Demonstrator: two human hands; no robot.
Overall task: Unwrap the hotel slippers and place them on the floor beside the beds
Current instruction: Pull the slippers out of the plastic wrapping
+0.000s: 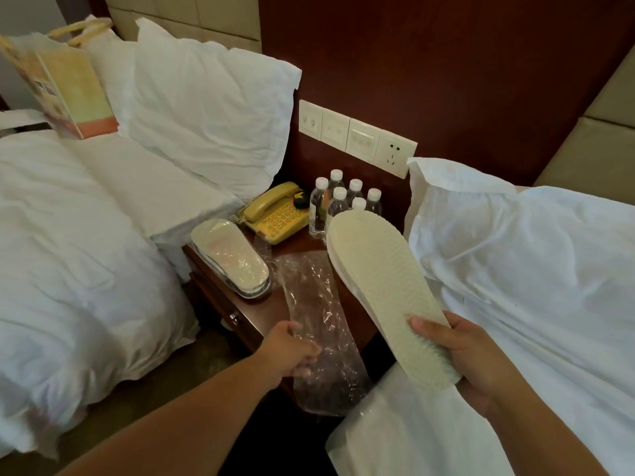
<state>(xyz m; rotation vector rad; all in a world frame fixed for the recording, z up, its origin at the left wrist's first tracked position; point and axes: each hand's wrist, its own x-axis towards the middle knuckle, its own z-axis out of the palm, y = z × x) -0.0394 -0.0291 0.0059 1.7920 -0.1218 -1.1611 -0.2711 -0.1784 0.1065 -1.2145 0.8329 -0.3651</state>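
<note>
1. The bare slippers (385,293), soles up, were gripped at the heel by the right hand (477,359), thumb on top.
2. The empty wrapper (319,334) was pinched by the left hand (288,352) over the nightstand (240,304).
3. A wrapped pair (230,257) lay beyond the left fingers.

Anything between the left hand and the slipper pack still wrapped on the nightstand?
Only the empty plastic wrapper, which the left hand is gripping; it lies along the nightstand beside the wrapped slippers. Otherwise the path looks open. The right hand holds the unwrapped slippers.
</note>
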